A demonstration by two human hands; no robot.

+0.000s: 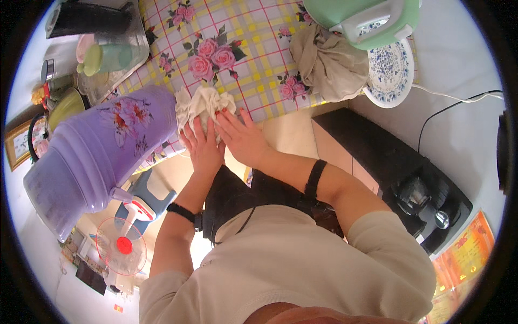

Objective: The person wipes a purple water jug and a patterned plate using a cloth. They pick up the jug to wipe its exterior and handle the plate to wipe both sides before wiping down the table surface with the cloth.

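Observation:
A crumpled off-white cloth (204,101) lies at the near edge of a table covered with a rose-patterned checked tablecloth (259,52). My left hand (202,150) holds the near left part of it against the table, fingers stretched forward over the folds. Close beside it, my right hand (245,137) presses on the cloth's right side, with the outer finger reaching past its edge. Part of the cloth is hidden under both hands. Just left of the cloth stands a tall purple thermos flask (121,137) with a flower print.
A beige cloth bundle (330,65), a blue-patterned white plate (390,73) and a pale green appliance (364,20) occupy the right side. A tray (139,40) with bottles stands far left. Below are an electric fan (124,245), a blue stool (147,186) and a black-topped cabinet (356,137).

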